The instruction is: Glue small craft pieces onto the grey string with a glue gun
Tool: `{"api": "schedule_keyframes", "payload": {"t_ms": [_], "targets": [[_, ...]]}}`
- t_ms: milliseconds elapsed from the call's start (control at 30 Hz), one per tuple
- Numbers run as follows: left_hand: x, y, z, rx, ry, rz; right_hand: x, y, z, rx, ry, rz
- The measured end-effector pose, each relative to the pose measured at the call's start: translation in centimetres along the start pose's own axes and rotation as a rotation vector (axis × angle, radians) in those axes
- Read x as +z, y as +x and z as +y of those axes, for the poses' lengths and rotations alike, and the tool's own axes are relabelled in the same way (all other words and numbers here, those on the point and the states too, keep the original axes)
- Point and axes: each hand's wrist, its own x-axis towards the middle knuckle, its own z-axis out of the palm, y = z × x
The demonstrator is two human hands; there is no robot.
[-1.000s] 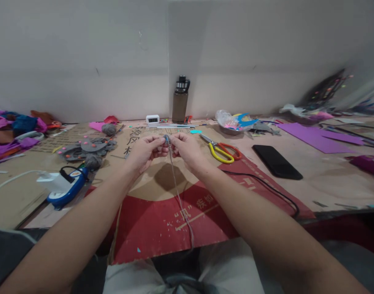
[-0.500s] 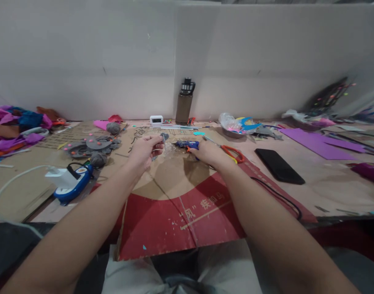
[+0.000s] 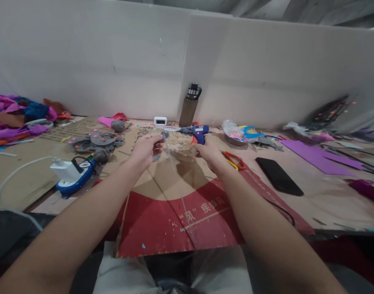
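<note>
My left hand (image 3: 145,150) is closed in a pinch on a small grey fuzzy piece (image 3: 165,134), over the cardboard's plain brown part. Another grey scrap (image 3: 156,157) shows just under those fingers. My right hand (image 3: 208,152) wraps the handle of a blue glue gun (image 3: 199,135) with an orange trigger. The gun is raised, its nozzle pointing left, beyond the grey piece and apart from it. Dried glue bits (image 3: 177,148) lie on the cardboard sheet (image 3: 162,228) between my hands. Orange-handled scissors (image 3: 234,159) rest beside my right wrist.
A dark bottle (image 3: 188,108) and a small white clock (image 3: 160,122) stand by the back wall. To the left are grey felt pieces (image 3: 96,143) and a blue power strip (image 3: 76,179). A phone (image 3: 278,175), purple sheets (image 3: 321,157) and a metal bowl (image 3: 236,141) lie right.
My right hand has lifted the glue gun off the cardboard and gripped its handle, turning it upright. The left hand keeps its pinch in nearly the same place. The head view has tilted slightly.
</note>
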Motion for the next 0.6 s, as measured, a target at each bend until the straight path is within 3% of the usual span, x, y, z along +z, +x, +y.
{"api": "schedule_keyframes", "payload": {"t_ms": [100,167,333,600], "targets": [[-0.4,0.6,0.0,-0.045,-0.056,0.06,0.1,-1.2,-1.4,-0.175,0.286,-0.063],[-0.7,1.0,-0.1,-0.062,-0.087,0.081,0.1,-2.0,-2.2,-0.261,0.347,-0.145],[-1.2,1.6,-0.3,-0.056,-0.129,0.102,0.0,-3.2,-3.1,-0.348,0.248,-0.246],[-1.2,1.8,-0.2,-0.035,-0.147,0.129,0.1,-3.2,-2.8,-0.524,-0.011,-0.159]]}}
